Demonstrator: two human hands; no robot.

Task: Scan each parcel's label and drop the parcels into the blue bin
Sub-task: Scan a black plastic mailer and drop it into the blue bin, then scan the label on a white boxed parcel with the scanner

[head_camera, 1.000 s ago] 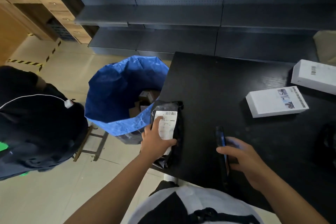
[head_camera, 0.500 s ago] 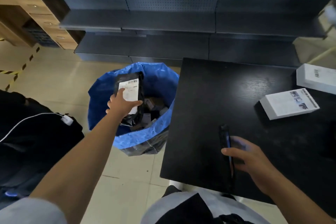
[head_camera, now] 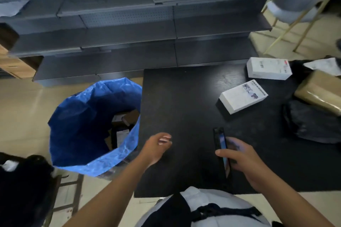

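Resting inside the blue bin [head_camera: 88, 134], several dark and brown parcels [head_camera: 121, 125] lie low against its right wall, one showing a white label. That bin stands on the floor, touching the left edge of the black table [head_camera: 184, 101]. More parcels wait on the far right of the table, well apart from both hands: a white box [head_camera: 243, 98] lying at an angle, a second white box [head_camera: 268, 68] beyond it, a brown taped package [head_camera: 321, 94] at the right edge, and a black poly bag [head_camera: 311, 121] nearer the person. The left hand [head_camera: 156, 146] hovers over the table's left edge, just beside the bin's rim, holding nothing, with fingers loosely bent and pointing right. The right hand [head_camera: 239, 158] is over the near middle of the table, gripping a phone [head_camera: 221, 147] edge-on with fingers wrapped round it, the lit screen facing right. Grey metal shelving [head_camera: 129, 24] fills the background, and a dark bag [head_camera: 22, 180] sits at the lower left.
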